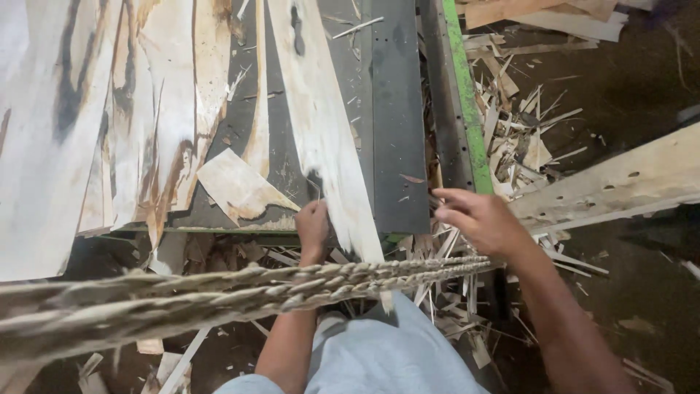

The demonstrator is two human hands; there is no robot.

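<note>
Fingers of the left hand [313, 225] pinch a pale veneer strip [324, 124]; the right hand [477, 219] hangs loosely curled, empty, behind a twisted rope [240, 288] above scattered offcuts [514, 131].

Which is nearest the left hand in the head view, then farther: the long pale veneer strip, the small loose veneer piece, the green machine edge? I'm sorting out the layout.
1. Long pale veneer strip: the left hand grips its near end.
2. Small loose veneer piece: just left of the hand, on the dark table.
3. Green machine edge: far right, past the table.

Veneer strip [321, 124] lies on table [397, 109], scraps [510, 131] to its right.
</note>
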